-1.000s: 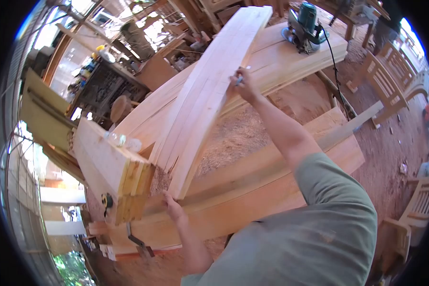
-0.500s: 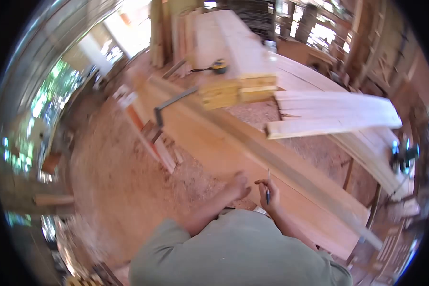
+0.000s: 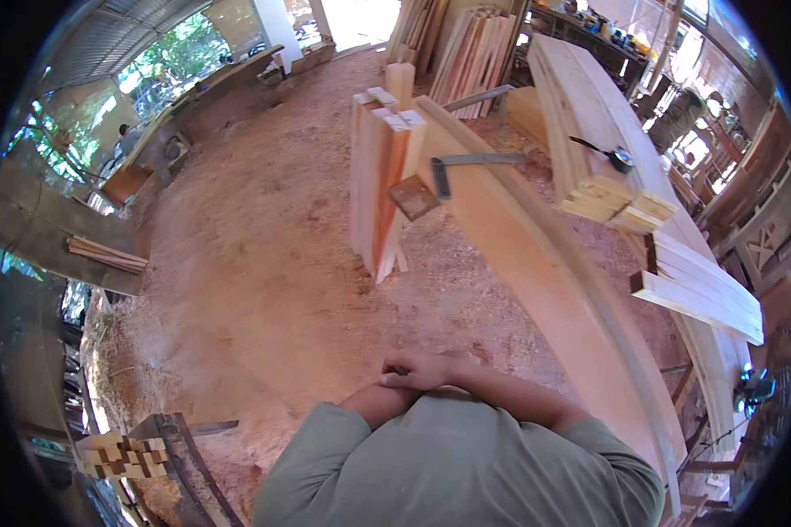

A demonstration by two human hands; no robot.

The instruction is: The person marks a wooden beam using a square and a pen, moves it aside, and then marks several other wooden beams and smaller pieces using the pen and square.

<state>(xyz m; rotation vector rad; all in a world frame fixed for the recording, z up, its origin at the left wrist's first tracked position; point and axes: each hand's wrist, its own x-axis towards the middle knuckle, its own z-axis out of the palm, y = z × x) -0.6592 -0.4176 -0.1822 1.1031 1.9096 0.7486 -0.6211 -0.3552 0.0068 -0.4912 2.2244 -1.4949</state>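
Note:
My forearms are crossed in front of my body. My right hand (image 3: 420, 370) lies over my left forearm near the wrist, its fingers curled inward; whatever is in them, if anything, is hidden. Behind the right forearm, my left hand (image 3: 462, 355) is almost wholly covered and its fingers do not show. To the right of both hands runs a long reddish-brown board (image 3: 536, 290) with a raised grey-brown strip along it. A metal square (image 3: 475, 161) rests across its far part, beside a small wooden block (image 3: 413, 198).
Upright timber pieces (image 3: 382, 176) stand beyond my hands on the dusty floor (image 3: 255, 263). At right are stacked pale planks (image 3: 589, 114) with a tape measure (image 3: 621, 159), and more boards (image 3: 703, 285). Small cut blocks (image 3: 123, 455) sit at lower left. A person (image 3: 129, 138) is far left.
My view has turned left. My hands came together and the forearms crossed, the right over the left. The pen-like tool seen in my right hand no longer shows.

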